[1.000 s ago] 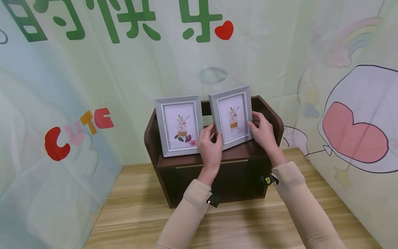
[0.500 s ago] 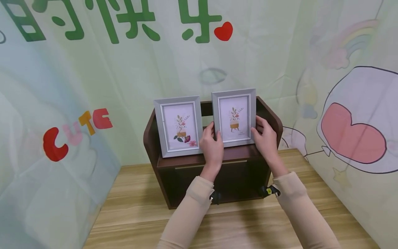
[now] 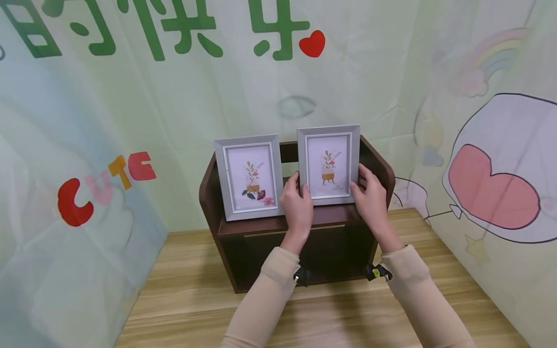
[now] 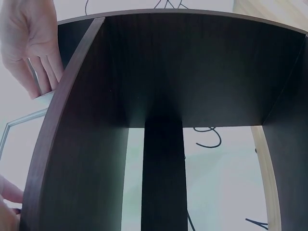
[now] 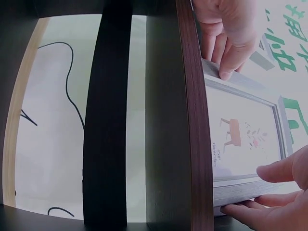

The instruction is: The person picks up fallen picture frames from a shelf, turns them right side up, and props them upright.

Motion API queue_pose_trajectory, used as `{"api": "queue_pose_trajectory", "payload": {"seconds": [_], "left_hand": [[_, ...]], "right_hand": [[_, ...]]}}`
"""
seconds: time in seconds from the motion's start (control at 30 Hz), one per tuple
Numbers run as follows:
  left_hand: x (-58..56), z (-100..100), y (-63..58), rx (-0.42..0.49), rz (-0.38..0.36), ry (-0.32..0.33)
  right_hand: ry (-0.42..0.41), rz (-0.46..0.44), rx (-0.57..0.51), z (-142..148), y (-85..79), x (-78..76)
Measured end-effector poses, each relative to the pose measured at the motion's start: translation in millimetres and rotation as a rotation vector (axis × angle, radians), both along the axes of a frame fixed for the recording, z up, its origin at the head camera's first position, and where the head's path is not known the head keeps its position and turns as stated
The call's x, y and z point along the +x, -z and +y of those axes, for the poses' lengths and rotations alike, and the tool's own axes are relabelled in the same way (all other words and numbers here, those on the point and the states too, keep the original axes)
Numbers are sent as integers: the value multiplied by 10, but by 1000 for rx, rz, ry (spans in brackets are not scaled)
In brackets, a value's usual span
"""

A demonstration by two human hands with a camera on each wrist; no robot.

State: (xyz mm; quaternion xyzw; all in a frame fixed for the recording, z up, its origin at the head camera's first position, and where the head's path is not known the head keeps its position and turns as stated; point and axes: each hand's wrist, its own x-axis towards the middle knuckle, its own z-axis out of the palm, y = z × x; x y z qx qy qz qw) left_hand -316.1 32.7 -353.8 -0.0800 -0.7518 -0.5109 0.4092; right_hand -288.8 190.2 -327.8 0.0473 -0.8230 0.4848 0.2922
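Observation:
My left hand (image 3: 297,205) grips the left edge of a grey picture frame (image 3: 328,164), thumb in front and fingers reaching behind. On its right edge, my right hand (image 3: 372,195) holds the same picture frame in the same way. The frame shows a potted-plant print and stands nearly upright at the upper shelf (image 3: 322,216). A second grey picture frame (image 3: 250,176), with plant and flower artwork, leans on that shelf to the left. Seen from the right wrist, my right thumb presses on the frame front near its edge. The left wrist view hides most of it behind the shelf board.
The dark brown shelf unit (image 3: 385,169) has raised sides and an open lower compartment (image 3: 335,251). It stands on a wood-grain table (image 3: 191,285). Behind and beside it hangs a printed fabric backdrop (image 3: 174,111) with green characters, a red heart and a balloon drawing.
The right picture frame has turned from a tilt to nearly straight, its right side coming down. Both hands have moved slightly with it. The left picture frame has stayed in place.

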Motion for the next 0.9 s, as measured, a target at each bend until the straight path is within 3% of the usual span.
{"api": "queue_pose_trajectory", "payload": {"seconds": [0.33, 0.73, 0.9], "left_hand": [[52, -5, 14, 38, -22, 49], [83, -33, 8, 40, -11, 49], [183, -87, 23, -9, 11, 48]], "right_hand": [[-18, 5, 2, 22, 8, 8], [-27, -1, 24, 13, -6, -12], [-6, 41, 16, 32, 42, 54]]}}
